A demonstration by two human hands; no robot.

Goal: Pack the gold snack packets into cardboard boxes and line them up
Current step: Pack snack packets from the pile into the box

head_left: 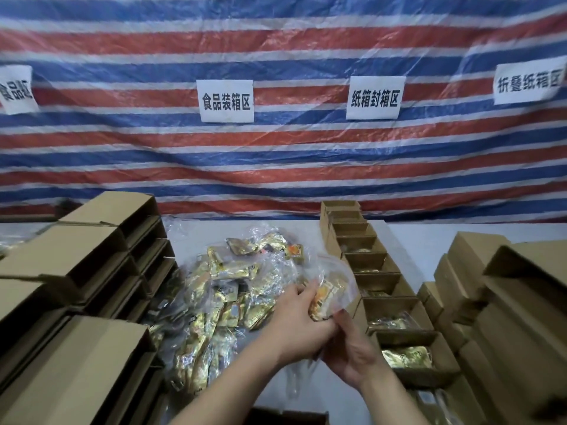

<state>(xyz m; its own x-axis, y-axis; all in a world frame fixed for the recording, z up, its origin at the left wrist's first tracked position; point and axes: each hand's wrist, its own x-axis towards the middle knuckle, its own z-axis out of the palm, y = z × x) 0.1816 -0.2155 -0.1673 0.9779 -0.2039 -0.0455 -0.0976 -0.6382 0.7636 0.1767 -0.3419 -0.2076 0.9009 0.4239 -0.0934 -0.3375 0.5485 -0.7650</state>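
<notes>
Wall sign "食品装箱区", hands gripping packet

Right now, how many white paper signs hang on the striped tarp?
4 white paper signs on the red-blue striped tarp: far left, cut off; centre-left; centre-right; far right, edge hidden. More may lie out of frame.

- Left hand and right hand meet over the table; together they grip a gold packet wrapped in clear plastic.
- Packet pile, in a clear bag, lies at centre, left of the hands.
- Row of open boxes runs front to back on the right; the nearer ones hold gold packets.
- Closed boxes are stacked on the left, more boxes far right.
- Striped tarp behind bears four paper signs.
</notes>
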